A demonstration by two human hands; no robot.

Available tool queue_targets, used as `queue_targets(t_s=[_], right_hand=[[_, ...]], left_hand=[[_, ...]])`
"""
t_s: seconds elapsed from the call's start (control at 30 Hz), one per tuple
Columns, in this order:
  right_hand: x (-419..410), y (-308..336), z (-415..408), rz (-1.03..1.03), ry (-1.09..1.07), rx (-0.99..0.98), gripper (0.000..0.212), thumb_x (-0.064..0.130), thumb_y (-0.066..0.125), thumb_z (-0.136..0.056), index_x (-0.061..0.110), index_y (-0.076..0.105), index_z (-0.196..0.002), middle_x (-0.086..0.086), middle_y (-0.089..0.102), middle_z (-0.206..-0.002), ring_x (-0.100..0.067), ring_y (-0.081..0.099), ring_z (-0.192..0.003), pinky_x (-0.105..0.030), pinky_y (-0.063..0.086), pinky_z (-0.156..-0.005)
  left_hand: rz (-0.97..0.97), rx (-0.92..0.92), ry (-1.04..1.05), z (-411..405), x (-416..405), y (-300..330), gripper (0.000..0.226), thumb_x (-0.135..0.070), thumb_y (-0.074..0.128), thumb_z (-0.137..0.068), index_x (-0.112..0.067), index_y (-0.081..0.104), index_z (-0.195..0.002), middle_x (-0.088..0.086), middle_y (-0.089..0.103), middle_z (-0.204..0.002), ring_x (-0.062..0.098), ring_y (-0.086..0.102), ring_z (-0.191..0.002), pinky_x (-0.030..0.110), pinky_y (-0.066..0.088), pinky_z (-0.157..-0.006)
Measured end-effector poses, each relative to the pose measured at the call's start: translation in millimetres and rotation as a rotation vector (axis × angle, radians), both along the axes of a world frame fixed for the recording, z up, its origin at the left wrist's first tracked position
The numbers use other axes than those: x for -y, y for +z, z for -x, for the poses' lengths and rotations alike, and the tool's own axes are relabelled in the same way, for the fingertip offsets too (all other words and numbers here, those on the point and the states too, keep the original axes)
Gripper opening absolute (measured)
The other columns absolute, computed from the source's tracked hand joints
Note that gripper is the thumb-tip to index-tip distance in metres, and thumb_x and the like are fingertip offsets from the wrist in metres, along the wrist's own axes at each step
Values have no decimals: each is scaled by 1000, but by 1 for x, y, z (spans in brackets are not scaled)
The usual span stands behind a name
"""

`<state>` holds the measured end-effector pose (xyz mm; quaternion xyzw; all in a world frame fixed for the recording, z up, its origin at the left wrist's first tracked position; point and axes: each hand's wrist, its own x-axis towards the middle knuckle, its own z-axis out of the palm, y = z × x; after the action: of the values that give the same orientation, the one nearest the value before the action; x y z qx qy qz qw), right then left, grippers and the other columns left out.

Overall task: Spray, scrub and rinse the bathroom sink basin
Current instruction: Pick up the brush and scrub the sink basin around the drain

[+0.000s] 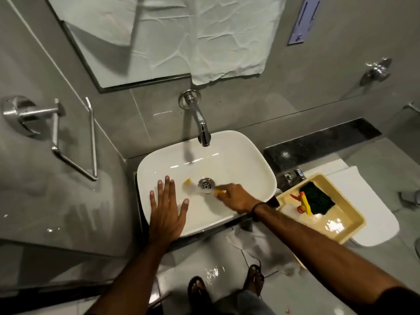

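Note:
A white rectangular sink basin (pixel 238 155) sits below a chrome wall spout (pixel 200 123), with a metal drain (pixel 206 184) at its bottom. My right hand (pixel 236 197) is inside the basin, shut on a yellow-handled brush (pixel 220 191) whose blurred head sweeps across just left of the drain. My left hand (pixel 167 208) lies flat with fingers spread on the basin's front-left rim. No water runs from the spout.
A beige tray (pixel 350 210) to the right holds a yellow and orange spray bottle (pixel 303 202) and a dark green scrub pad (pixel 317 197). It rests over a white toilet lid (pixel 375 201). A chrome towel holder (pixel 54 130) juts from the left wall. The floor is wet.

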<state>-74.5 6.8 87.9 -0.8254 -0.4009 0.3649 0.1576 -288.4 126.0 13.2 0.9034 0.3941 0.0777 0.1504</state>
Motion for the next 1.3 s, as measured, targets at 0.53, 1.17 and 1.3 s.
queue_targets(t_s=[0.53,1.17,1.3], right_hand=[[30,25,-31,57,59,237,34,35,50,-107,24,72,-129,-12,77,-112,-36,70,-107,-40,53,-94],[17,22,3,111,105,12,42,37,56,-104,26,67,-143,-7,69,-143,-29,63,-132,-41,46,-117],[16,24,-24,75,-73,116,43,38,50,-107,21,67,-143,-7,68,-143,-32,62,-130,-44,46,-116]], left_hand=[[35,36,27,0,-3,-3,77,-58,10,-103,-15,-2,-166,4,-10,-176,23,-12,-163,53,-1,-133],[37,13,21,-2,-2,-2,83,-63,0,-99,-13,-3,-166,6,-10,-176,25,-11,-163,51,-4,-133],[32,-3,21,-3,-4,-4,81,-62,3,-100,-15,-5,-166,4,-14,-176,22,-15,-163,51,-4,-133]])
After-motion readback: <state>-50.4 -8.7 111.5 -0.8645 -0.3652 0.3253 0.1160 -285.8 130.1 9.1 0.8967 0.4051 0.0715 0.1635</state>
